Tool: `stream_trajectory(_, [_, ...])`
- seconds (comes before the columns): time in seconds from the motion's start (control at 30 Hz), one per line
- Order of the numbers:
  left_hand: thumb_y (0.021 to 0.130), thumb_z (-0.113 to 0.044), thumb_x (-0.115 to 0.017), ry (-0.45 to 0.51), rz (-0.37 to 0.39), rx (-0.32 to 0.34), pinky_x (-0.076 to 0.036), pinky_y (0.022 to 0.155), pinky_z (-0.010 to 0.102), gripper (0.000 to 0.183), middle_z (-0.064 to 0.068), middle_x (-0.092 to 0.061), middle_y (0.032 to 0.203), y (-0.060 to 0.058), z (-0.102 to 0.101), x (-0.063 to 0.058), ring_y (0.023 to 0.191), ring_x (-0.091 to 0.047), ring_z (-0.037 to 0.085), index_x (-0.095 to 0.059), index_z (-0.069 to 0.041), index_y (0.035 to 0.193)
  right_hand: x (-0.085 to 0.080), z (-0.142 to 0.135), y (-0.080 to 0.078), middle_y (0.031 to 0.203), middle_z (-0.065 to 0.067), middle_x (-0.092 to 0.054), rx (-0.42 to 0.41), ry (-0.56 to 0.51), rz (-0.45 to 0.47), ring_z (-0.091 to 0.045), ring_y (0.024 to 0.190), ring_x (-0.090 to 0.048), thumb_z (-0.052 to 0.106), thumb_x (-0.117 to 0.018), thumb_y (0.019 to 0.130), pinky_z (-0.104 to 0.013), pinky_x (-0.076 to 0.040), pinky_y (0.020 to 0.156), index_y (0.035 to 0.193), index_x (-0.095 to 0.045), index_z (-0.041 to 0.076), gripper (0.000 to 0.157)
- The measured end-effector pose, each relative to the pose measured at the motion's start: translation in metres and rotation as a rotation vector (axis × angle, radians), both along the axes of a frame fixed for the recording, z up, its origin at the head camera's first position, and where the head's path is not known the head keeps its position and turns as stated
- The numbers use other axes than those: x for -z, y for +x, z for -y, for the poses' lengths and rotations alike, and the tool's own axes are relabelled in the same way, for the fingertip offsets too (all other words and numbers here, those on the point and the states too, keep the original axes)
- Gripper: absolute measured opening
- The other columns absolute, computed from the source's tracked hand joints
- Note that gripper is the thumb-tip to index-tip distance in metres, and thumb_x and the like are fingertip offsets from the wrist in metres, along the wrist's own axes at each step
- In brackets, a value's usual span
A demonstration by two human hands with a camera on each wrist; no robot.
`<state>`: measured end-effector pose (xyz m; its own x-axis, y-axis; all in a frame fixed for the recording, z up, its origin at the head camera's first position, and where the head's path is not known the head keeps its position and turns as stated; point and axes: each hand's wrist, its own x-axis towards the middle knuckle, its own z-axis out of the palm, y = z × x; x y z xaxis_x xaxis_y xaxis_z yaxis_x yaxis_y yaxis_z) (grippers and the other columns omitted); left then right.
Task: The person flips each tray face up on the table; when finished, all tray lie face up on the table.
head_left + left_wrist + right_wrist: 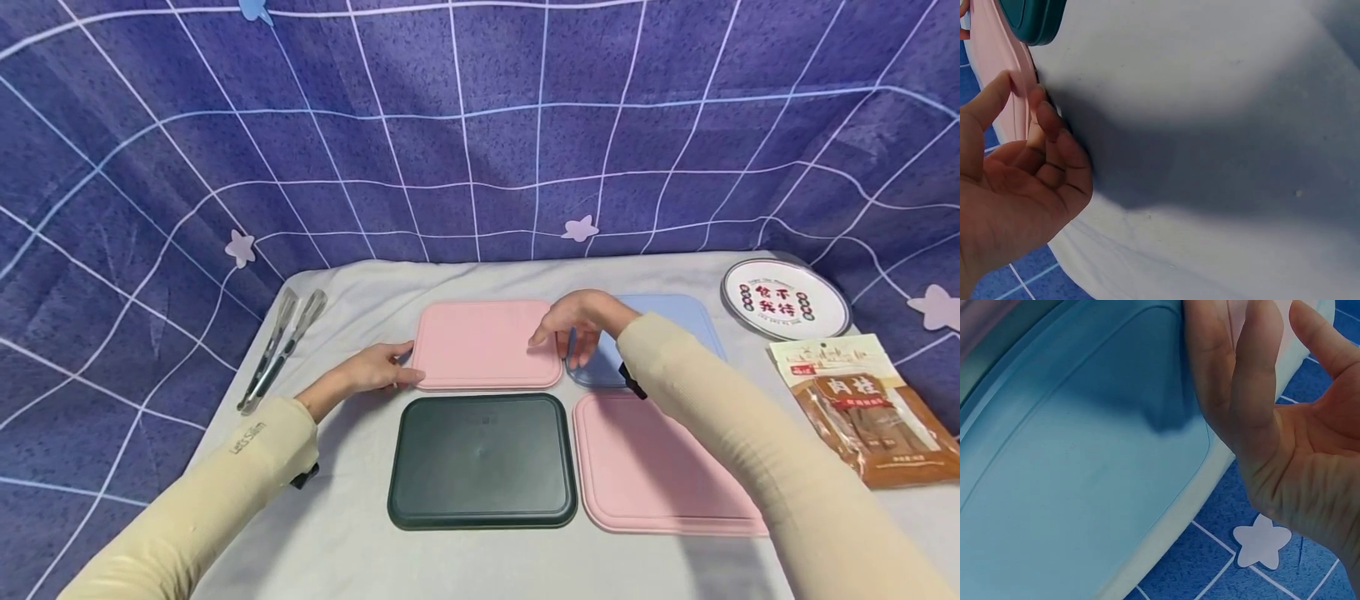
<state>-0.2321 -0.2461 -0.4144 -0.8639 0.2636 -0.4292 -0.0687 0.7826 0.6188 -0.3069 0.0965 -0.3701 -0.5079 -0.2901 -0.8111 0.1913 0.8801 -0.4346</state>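
Observation:
A pink cutting board [480,337] lies in the back row on the table. My left hand [381,367] holds its left edge; in the left wrist view the thumb [991,100] is on the pink surface and the other fingers are curled at the rim. My right hand [581,325] is at the board's right edge, thumb spread from the fingers; whether it touches is unclear. Beneath that hand lies a light blue cutting board [675,321], also large in the right wrist view. A dark green board [483,462] and a second pink board [660,462] form the front row.
Two metal tongs-like utensils [285,350] lie at the left. At the right are a round white plate [783,317] with red lettering and a brown-and-cream food packet [862,408]. A blue grid-patterned curtain [480,142] hangs behind the white-covered table [337,517].

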Motion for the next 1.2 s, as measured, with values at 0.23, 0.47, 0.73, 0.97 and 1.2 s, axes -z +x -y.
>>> stream_trajectory(0.23, [0.094,-0.036,-0.069,0.058,0.063,-0.037,-0.045,0.062,0.029,0.085,0.004,-0.065,0.081,0.001,0.006,0.0,0.068,-0.056,0.017,-0.023,-0.006,0.159,0.003,0.002,-0.002,0.105,-0.016,-0.061,0.037,0.001,-0.003,-0.019,0.07,-0.066,0.045,-0.063,0.095,-0.027,-0.058,0.062,0.122,-0.055,-0.002,0.055])
stream_trajectory(0.47, [0.093,-0.041,-0.069,0.132,0.15,-0.079,-0.045,0.066,0.027,0.086,0.001,-0.069,0.088,-0.002,0.013,0.004,0.071,-0.056,0.014,-0.022,-0.015,0.16,0.005,-0.001,-0.004,0.104,-0.017,-0.061,0.053,-0.024,-0.002,-0.018,0.069,-0.067,0.037,-0.065,0.095,-0.027,-0.059,0.063,0.113,-0.059,-0.008,0.049])
stream_trajectory(0.73, [0.092,-0.043,-0.071,0.162,0.157,-0.089,-0.044,0.065,0.027,0.084,0.001,-0.071,0.092,-0.002,0.02,0.005,0.073,-0.056,0.014,-0.027,-0.018,0.16,0.008,-0.003,-0.005,0.101,-0.016,-0.063,0.056,-0.057,-0.018,-0.021,0.073,-0.069,0.033,-0.062,0.097,-0.029,-0.06,0.062,0.113,-0.06,-0.006,0.043])
stream_trajectory(0.97, [0.091,-0.045,-0.071,0.16,0.147,-0.103,-0.041,0.065,0.027,0.083,0.0,-0.069,0.093,0.0,0.022,0.002,0.075,-0.053,0.016,-0.028,-0.023,0.159,0.01,-0.004,-0.006,0.1,-0.016,-0.063,0.064,-0.087,-0.014,-0.02,0.072,-0.07,0.033,-0.062,0.098,-0.028,-0.059,0.06,0.119,-0.056,-0.001,0.04])
stream_trajectory(1.2, [0.091,-0.045,-0.071,0.16,0.129,-0.109,-0.038,0.063,0.028,0.082,0.002,-0.055,0.078,0.002,0.022,0.0,0.07,-0.046,0.016,-0.029,-0.024,0.159,0.011,-0.004,-0.006,0.096,-0.015,-0.061,0.068,-0.12,-0.017,-0.018,0.067,-0.07,0.032,-0.063,0.097,-0.028,-0.059,0.059,0.12,-0.051,0.002,0.039])
